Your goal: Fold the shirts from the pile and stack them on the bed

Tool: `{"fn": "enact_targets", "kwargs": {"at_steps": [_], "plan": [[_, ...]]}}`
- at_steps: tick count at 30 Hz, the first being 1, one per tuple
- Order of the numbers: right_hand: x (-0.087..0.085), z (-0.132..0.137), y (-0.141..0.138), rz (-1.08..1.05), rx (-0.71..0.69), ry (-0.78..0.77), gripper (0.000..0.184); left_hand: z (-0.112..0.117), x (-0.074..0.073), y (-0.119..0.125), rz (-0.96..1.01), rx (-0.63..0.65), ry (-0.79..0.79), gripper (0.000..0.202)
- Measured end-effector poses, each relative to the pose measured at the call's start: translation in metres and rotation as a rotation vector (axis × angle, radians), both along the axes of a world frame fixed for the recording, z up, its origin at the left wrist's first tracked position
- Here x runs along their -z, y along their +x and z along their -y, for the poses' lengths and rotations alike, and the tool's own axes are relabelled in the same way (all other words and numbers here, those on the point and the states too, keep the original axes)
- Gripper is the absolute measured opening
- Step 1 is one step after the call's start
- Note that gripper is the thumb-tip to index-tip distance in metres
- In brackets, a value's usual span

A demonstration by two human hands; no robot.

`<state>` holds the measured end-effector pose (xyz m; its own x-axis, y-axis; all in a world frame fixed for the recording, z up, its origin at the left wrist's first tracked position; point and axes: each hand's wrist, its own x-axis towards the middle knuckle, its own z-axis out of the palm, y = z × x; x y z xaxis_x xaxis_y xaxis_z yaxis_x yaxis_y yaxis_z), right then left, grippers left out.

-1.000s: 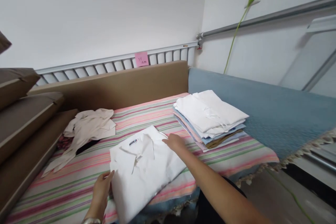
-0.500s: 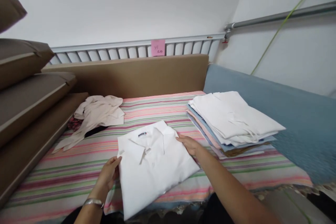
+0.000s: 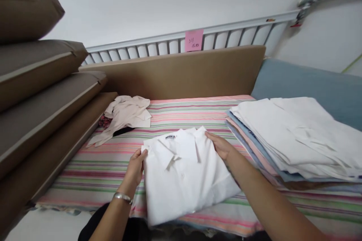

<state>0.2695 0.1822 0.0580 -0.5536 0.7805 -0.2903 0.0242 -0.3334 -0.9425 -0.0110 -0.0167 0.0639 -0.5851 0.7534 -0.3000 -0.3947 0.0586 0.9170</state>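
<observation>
A folded white collared shirt [image 3: 186,175] with a dark label at the neck lies on the striped cloth [image 3: 98,169] in front of me. My left hand [image 3: 137,165] grips its left edge near the shoulder. My right hand [image 3: 220,146] holds the right edge beside the collar. Both hands sit at the shirt's upper corners, fingers curled onto the fabric. A silver bracelet is on my left wrist.
A stack of folded shirts [image 3: 294,139], white on top, lies to the right. A crumpled cream garment [image 3: 124,115] lies at the back left. Brown cushions [image 3: 36,94] are piled on the left. A brown board [image 3: 181,71] and a white rail with a pink note [image 3: 194,40] stand behind.
Both hands have slid up the shirt's sides towards the collar. The view has swung left and closer, so the folded stack now sits nearer the right edge.
</observation>
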Motion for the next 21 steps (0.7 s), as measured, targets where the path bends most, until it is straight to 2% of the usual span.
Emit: {"fn": "enact_targets", "kwargs": {"at_steps": [3,5,8,12,16,21], "plan": [[0.015,-0.002,0.003,-0.008,0.021,-0.202,0.025,-0.008,0.012,-0.004,0.037,-0.008,-0.040,0.023],[0.022,-0.006,0.003,0.037,0.042,-0.226,0.021,-0.014,0.021,-0.006,0.045,-0.033,-0.095,0.017],[0.022,-0.012,0.001,0.049,0.043,-0.226,0.020,-0.019,0.026,-0.007,0.031,-0.074,-0.106,0.013],[0.015,-0.014,-0.001,0.061,0.040,-0.193,0.020,-0.023,0.025,-0.007,0.008,-0.080,-0.037,0.018],[0.015,-0.015,-0.004,0.197,0.050,-0.146,0.015,-0.030,0.034,-0.007,-0.011,-0.108,-0.078,0.017],[0.012,-0.018,-0.011,0.376,0.087,0.044,0.015,-0.032,0.045,-0.009,-0.046,-0.167,-0.083,0.017]]}}
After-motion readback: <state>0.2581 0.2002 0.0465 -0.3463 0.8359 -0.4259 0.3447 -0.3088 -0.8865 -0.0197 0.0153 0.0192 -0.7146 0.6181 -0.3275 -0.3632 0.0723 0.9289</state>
